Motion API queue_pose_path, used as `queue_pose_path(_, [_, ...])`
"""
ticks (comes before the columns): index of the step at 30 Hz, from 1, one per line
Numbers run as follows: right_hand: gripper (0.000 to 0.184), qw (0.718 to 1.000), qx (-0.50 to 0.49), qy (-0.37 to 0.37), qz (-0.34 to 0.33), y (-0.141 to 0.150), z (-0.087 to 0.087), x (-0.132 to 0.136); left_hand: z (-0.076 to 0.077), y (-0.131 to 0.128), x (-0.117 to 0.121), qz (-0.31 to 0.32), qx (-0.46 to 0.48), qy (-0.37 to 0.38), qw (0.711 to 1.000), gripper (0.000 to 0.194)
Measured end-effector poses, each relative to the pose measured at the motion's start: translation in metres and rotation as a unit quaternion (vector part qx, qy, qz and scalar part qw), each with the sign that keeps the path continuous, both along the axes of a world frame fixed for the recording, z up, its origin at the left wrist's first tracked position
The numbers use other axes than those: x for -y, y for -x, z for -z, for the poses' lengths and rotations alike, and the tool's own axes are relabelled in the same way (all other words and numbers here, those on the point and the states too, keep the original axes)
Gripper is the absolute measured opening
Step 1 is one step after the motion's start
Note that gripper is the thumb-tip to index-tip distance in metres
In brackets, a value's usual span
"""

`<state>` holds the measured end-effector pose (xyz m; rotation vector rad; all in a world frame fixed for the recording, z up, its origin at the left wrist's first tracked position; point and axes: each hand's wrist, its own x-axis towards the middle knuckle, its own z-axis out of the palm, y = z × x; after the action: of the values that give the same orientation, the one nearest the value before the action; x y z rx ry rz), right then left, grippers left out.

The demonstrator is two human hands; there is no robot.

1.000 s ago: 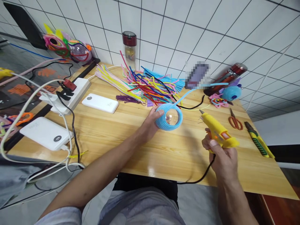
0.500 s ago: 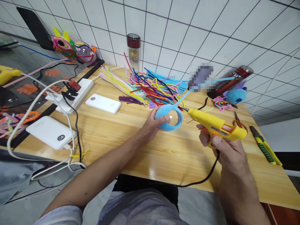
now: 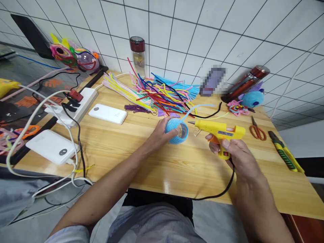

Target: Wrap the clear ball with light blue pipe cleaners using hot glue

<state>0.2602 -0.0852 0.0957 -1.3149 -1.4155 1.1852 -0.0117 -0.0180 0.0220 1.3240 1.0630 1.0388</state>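
My left hand (image 3: 163, 132) is closed on a light blue pipe-cleaner coil (image 3: 173, 124), with the thumb across its open rim. The coil is wound in several rows around a clear, hollow form. From its top a loose blue end points up and to the right. My right hand (image 3: 239, 153) grips a yellow hot glue gun (image 3: 211, 128), fingers around the handle and at the orange trigger. The metal nozzle (image 3: 191, 123) points left toward the coil, with a small gap between. A bent wire stand hangs beneath the nozzle.
Behind lies a heap of coloured pipe cleaners (image 3: 162, 92). Scissors (image 3: 257, 130) and green-yellow pliers (image 3: 283, 152) lie at right. Two bottles, one a glass flask (image 3: 138, 57), stand by the tiled wall. Power banks (image 3: 107, 113), a power strip (image 3: 78, 109) and cables occupy the left.
The glue gun has drawn back a little to the left and down, now more level. The coil has turned and tilted, and its loose end now lies lower and bends right.
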Motion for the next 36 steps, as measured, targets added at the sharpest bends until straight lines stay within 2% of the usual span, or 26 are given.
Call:
queue_pose_path(3, [0.058,0.999,0.027,0.021,-0.027,-0.007,0.006,-0.002,0.001,0.002,-0.003,0.008,-0.015,-0.031,0.999,0.056])
queue_pose_path(9, [0.06,0.998,0.033,0.035,-0.05,-0.013,0.018,-0.007,-0.002,0.007,-0.008,0.013,0.042,-0.063,0.997,0.045])
queue_pose_path(14, [0.065,0.996,0.049,0.036,-0.065,-0.008,0.018,-0.007,-0.011,0.01,-0.009,0.043,-0.001,-0.098,0.994,0.041])
queue_pose_path(17, [0.065,0.995,0.061,0.039,-0.068,-0.005,0.017,-0.006,-0.009,0.009,-0.011,0.037,-0.026,-0.11,0.993,0.036])
queue_pose_path(21, [0.062,0.995,0.071,0.053,-0.046,-0.005,0.018,-0.003,-0.002,0.007,-0.012,0.039,-0.001,-0.128,0.991,0.034])
queue_pose_path(24, [0.065,0.997,0.035,0.065,-0.029,-0.005,0.02,-0.003,0.0,0.006,-0.011,0.045,0.029,-0.098,0.994,0.035])
queue_pose_path(27, [0.066,0.996,-0.005,0.08,-0.045,0.0,0.024,-0.004,-0.002,0.005,-0.008,0.042,0.044,-0.061,0.996,0.036])
queue_pose_path(31, [0.068,0.991,-0.01,0.097,-0.094,0.011,0.024,-0.007,-0.006,0.004,-0.008,0.027,0.036,-0.063,0.997,0.03])
queue_pose_path(36, [0.067,0.99,-0.018,0.097,-0.103,0.018,0.022,-0.008,-0.009,0.003,-0.011,0.01,0.02,-0.059,0.998,0.027])
